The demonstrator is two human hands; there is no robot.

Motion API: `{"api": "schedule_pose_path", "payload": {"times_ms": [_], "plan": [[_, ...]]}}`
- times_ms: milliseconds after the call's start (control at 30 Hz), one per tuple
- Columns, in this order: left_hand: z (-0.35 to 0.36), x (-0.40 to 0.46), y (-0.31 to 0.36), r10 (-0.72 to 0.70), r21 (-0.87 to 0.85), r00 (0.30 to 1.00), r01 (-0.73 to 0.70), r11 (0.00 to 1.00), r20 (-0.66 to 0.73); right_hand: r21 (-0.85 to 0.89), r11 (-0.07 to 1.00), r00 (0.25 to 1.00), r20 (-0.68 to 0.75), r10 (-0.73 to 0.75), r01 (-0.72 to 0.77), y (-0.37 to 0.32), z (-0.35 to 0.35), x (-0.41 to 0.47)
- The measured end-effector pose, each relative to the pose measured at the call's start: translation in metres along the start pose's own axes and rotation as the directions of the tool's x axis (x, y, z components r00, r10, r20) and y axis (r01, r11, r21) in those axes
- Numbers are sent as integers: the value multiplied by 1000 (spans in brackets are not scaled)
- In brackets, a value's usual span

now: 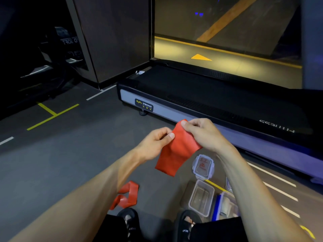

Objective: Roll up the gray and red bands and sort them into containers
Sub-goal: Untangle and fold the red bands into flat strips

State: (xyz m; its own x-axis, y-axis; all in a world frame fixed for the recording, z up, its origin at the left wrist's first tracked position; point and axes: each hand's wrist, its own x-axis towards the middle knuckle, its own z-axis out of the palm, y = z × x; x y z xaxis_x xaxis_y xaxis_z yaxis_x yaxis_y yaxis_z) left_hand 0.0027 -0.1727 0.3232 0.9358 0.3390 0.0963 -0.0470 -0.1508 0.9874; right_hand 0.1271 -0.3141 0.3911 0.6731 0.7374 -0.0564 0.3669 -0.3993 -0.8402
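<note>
The person holds a red band [176,151] up in the air over the floor [70,163], the left hand [153,144] pinching its left edge and the right hand [204,135] pinching its top corner. The band hangs flat, so rolling appears barely begun. Next, the fingers likely need to turn the top edge over into a tight coil. Another red band [126,195] lies loose below, near an open clear container [201,198] and a lid [203,166].
</note>
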Motion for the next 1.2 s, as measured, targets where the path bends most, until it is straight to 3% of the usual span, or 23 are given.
{"api": "schedule_pose_path", "payload": {"times_ms": [233, 367, 533, 700, 900, 1000, 1100, 1200], "plan": [[-2, 1, 2, 19, 46, 997, -16, 999, -74, 141, 985, 991, 101, 82, -96, 1, 8, 0], [-6, 1, 7, 37, 50, 997, -33, 998, -65, 205, 971, 991, 80, 111, -126, 0, 11, -3], [-10, 1, 7, 24, -8, 999, -24, 1000, -48, 205, 975, 996, 48, 72, -81, 1, 16, 1], [-9, 3, 7, 39, 1, 997, -39, 999, -62, 144, 988, 994, 86, -68, 55, -5, 21, -5], [-12, -1, 4, -38, -9, 999, 38, 999, -15, 186, 980, 993, 74, -88, 73, -3, 17, -9], [-16, -4, 4, -68, -57, 994, 73, 996, 83, 210, 975, 991, 93, -100, 79, -5, 12, -11], [-30, -6, -7, -123, -8, 982, 125, 992, 142, 243, 965, 991, 64, -122, 103, -9, 7, -11], [-48, -13, -23, -233, 93, 966, 223, 970, 115, 286, 954, 992, 58, -110, 89, -13, 3, -13]]}}
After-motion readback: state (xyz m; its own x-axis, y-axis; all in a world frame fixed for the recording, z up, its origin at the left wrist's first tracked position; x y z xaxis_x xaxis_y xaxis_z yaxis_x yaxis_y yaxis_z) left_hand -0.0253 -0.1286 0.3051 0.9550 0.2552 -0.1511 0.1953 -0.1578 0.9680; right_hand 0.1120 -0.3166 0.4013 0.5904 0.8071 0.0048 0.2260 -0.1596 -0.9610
